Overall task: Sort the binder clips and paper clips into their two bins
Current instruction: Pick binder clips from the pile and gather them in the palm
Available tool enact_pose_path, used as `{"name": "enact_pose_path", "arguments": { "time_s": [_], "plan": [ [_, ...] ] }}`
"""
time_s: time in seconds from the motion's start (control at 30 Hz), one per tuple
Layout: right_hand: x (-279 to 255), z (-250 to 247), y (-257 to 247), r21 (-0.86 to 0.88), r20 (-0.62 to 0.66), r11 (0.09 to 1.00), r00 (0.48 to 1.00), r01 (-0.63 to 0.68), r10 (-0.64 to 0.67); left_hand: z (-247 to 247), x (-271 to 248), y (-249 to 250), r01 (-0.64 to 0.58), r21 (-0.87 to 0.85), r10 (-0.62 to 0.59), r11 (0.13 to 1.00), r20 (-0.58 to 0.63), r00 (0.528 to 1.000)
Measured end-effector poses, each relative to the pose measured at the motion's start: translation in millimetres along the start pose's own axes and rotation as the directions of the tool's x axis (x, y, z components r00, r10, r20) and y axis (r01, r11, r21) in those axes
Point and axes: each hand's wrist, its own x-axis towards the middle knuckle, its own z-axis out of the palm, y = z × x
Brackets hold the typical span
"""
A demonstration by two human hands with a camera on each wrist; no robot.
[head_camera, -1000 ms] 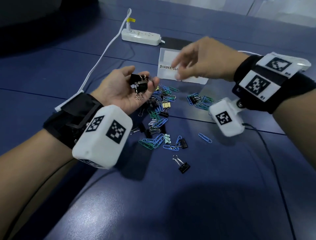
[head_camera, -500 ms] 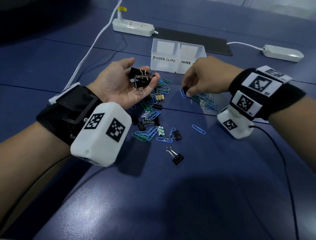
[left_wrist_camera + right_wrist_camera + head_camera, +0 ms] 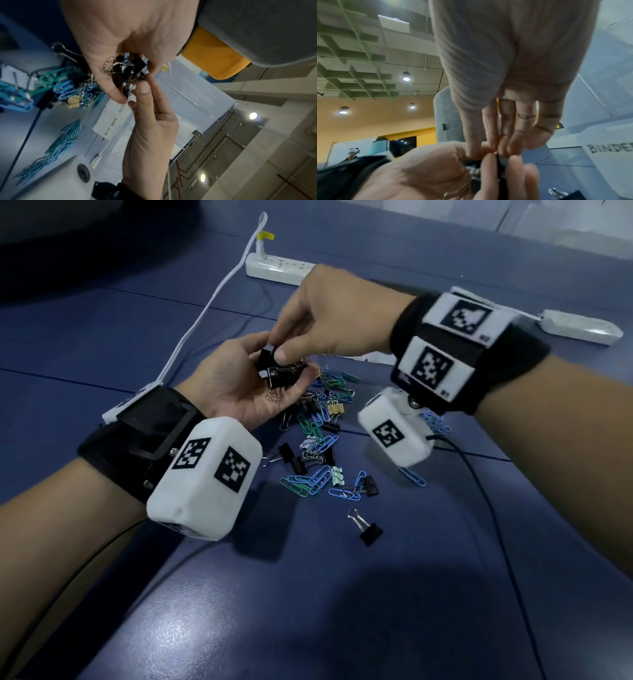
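My left hand (image 3: pixel 233 385) lies palm up above the blue table, its fingers curled round a bunch of black binder clips (image 3: pixel 281 374). From above, my right hand (image 3: pixel 329 316) reaches into that palm, thumb and fingers pinching a black binder clip (image 3: pixel 269 356). The left wrist view shows the same bunch of binder clips (image 3: pixel 126 70) held between both hands. Mixed paper clips and binder clips (image 3: pixel 322 446) lie in a pile below the hands. The two white bins (image 3: pixel 180 94), labelled binder clips and paper clips, stand behind the pile, mostly hidden in the head view.
A lone black binder clip (image 3: pixel 370 534) lies near me. Blue paper clips (image 3: pixel 435 422) sit right of the pile. A white power strip (image 3: pixel 279 268) with its cable (image 3: pixel 212 302) is at the back left, another white unit (image 3: pixel 579 326) at the back right. A dark cable (image 3: pixel 479 474) crosses the right side.
My right hand pinched a small black clip on the table right of the pile, then rose and moved left to the left palm. The left hand kept its place with its clips.
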Motion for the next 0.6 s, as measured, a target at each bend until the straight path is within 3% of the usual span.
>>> {"name": "enact_pose_path", "arguments": {
  "time_s": [0.17, 0.3, 0.6],
  "plan": [
    [21.2, 1.7, 18.6, 0.046, -0.099, 0.992, 0.987, -0.121, 0.125, -14.9, -7.5, 11.1, -0.046, -0.070, 0.037, 0.997, -0.122, 0.992],
    [35.7, 18.0, 27.7, -0.232, 0.023, 0.960, 0.986, -0.155, 0.165, -23.4, -15.6, 20.2, -0.094, -0.084, 0.080, 0.992, -0.157, 0.984],
    [47.6, 36.6, 26.0, -0.236, 0.060, 0.960, 0.984, -0.147, 0.166, -19.7, -16.7, 24.2, -0.111, -0.049, 0.100, 0.993, -0.182, 0.978]
  ]
}}
